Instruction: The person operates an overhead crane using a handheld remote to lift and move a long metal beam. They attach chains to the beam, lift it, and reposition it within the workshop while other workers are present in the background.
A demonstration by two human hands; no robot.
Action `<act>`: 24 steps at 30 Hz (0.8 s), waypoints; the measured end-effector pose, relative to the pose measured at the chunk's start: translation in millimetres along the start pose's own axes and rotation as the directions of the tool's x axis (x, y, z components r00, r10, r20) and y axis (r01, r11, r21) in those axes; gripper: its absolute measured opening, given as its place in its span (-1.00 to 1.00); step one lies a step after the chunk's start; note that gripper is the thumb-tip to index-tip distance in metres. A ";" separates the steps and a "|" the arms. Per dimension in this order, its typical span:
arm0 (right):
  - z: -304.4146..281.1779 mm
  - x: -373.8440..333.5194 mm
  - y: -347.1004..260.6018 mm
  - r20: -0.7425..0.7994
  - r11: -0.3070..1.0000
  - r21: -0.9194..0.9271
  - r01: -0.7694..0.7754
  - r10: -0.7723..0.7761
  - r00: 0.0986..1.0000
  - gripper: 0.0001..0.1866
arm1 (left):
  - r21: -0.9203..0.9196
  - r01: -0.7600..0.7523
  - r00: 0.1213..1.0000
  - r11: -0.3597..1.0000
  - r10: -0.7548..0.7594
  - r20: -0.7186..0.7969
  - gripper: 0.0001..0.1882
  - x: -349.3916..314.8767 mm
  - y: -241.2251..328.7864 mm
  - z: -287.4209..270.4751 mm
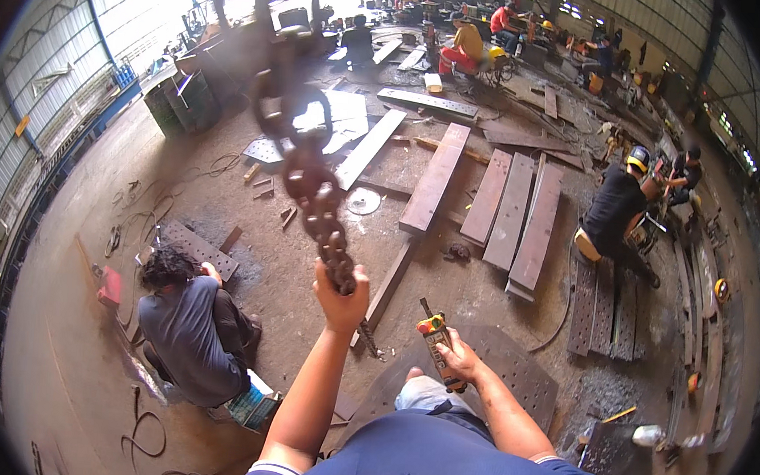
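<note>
My left hand (340,303) is raised in front of me, its fingers wrapped round a heavy rusty chain (314,192). The chain's thick links come down from the top of the view, blurred where they are closest. A short tail of it shows below my fist. In front of my waist, my right hand (460,358) grips a hand-held crane remote control (437,336) with a yellow and red top and a stubby aerial. My thumb lies along the remote's side; which buttons it touches, I cannot tell.
Beneath me lies a dark steel plate with holes (512,373). Long steel plates (436,178) are spread ahead. One person (203,331) crouches at left near a drilled plate; another in a cap (619,207) bends at right. Cables (146,433) trail across the floor.
</note>
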State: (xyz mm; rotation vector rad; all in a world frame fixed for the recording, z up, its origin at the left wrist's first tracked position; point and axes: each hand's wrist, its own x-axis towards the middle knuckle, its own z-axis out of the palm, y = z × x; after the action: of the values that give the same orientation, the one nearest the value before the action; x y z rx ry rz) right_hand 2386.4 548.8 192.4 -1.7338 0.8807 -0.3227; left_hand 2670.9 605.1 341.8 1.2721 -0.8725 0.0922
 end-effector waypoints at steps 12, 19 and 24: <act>-64.3 153.2 -119.9 -0.043 0.498 0.862 0.093 -0.111 0.993 -0.51 | -0.099 -0.061 0.986 0.993 0.075 0.147 -0.57 83.4 -58.1 145.3; -61.1 239.9 -120.9 -0.071 0.383 0.923 0.036 0.079 0.994 -0.48 | -0.082 -0.114 0.932 0.990 0.135 0.337 -0.38 129.9 -91.5 192.3; -51.7 296.8 -130.7 -0.334 0.378 0.897 0.227 0.246 0.910 -0.48 | -0.145 -0.195 0.808 0.970 0.243 0.537 -0.23 162.4 -157.3 196.5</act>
State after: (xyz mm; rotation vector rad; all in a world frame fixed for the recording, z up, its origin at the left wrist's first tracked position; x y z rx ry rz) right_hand 2609.8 320.1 267.1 -0.5400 0.7455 -1.0172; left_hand 2761.4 320.2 322.6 1.1254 -1.5118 -0.1386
